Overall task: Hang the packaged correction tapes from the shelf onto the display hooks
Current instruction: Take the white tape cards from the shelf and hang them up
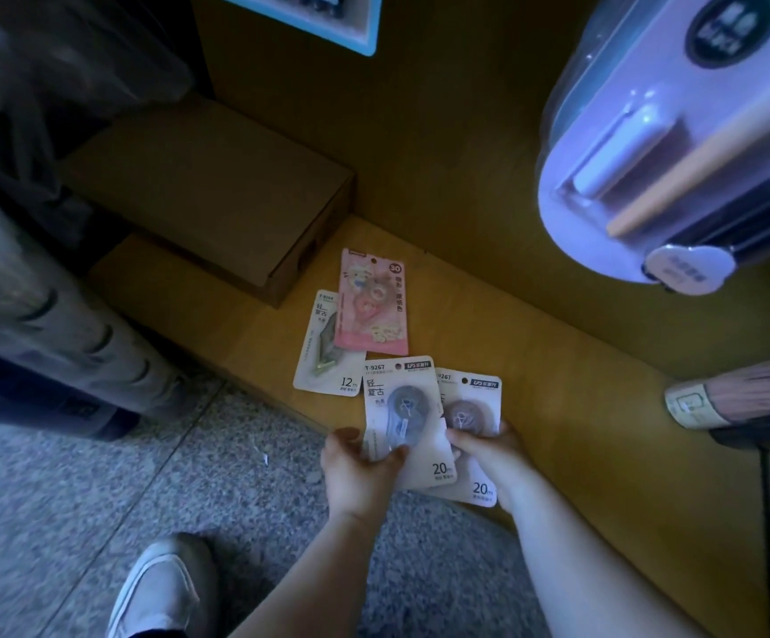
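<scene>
From the head camera, both hands are closed on packaged correction tapes just above the front edge of a low wooden shelf [544, 361]. The left hand [357, 472] pinches the front 20 m pack [408, 416] at its lower left edge. The right hand [493, 458] grips a second 20 m pack [472, 407], which is partly tucked behind the first. Further back, a pink pack [373, 306] lies flat on the shelf, overlapping a 12 m pack [323, 356]. A cardboard box [217, 191] sits behind them, and a shoe [162, 587] rests on the speckled floor [74, 499].
</scene>
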Demonstrator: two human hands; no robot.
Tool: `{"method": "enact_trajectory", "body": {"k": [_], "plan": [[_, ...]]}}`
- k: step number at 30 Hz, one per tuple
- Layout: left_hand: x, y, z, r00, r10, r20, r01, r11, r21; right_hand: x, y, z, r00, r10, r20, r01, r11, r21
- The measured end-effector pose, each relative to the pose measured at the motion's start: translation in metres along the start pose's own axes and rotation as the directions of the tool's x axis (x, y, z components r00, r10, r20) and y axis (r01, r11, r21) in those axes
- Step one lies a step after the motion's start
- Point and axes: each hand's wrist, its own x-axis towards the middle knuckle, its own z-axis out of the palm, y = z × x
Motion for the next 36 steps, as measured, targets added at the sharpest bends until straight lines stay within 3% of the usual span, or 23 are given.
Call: {"method": "enact_trajectory", "body": {"k": [2,8,11,15,20,23,27,31,36], "plan": [[-0.009,-0.001,-0.001,0.999,-0.015,-0.029,0.014,1.0,-0.016,-0.003,0.004,-0.004,0.999,0.004,0.035,-0.004,1.0,-0.009],[-0.02,0.006,0.003,0.998,-0.033,0.058,0.03,0.998,0.051,-0.01,0.012,-0.008,0.998,-0.063,0.009,0.064,0.994,-0.092],[-0.015,0.005,0.002,0.997,-0.03,0.077,0.017,0.985,0.169,-0.012,0.014,-0.005,0.996,-0.069,0.064,0.076,0.992,-0.105],[-0.005,0.002,-0.003,1.0,0.024,0.001,-0.023,0.95,0.31,-0.01,0.012,0.003,0.994,-0.057,0.092,0.068,0.99,-0.124],[0.009,-0.002,-0.005,0.997,-0.073,-0.039,0.079,0.974,0.213,-0.008,0.012,0.009,0.993,-0.048,0.106,0.06,0.993,-0.105],[0.009,-0.003,-0.004,0.991,-0.13,-0.039,0.135,0.962,0.239,-0.014,0.011,0.009,0.991,-0.074,0.111,0.082,0.994,-0.075],[0.005,0.001,-0.005,0.971,-0.204,0.123,0.194,0.977,0.091,-0.02,0.004,0.003,0.983,-0.101,0.151,0.109,0.993,-0.044],[-0.003,0.0,-0.014,0.896,-0.299,0.328,0.333,0.941,-0.051,-0.029,-0.002,-0.002,0.972,-0.124,0.2,0.136,0.99,-0.048],[-0.025,0.021,-0.035,0.904,-0.158,0.398,0.215,0.971,-0.102,-0.049,-0.02,-0.005,0.957,-0.196,0.212,0.212,0.976,-0.054]]}}
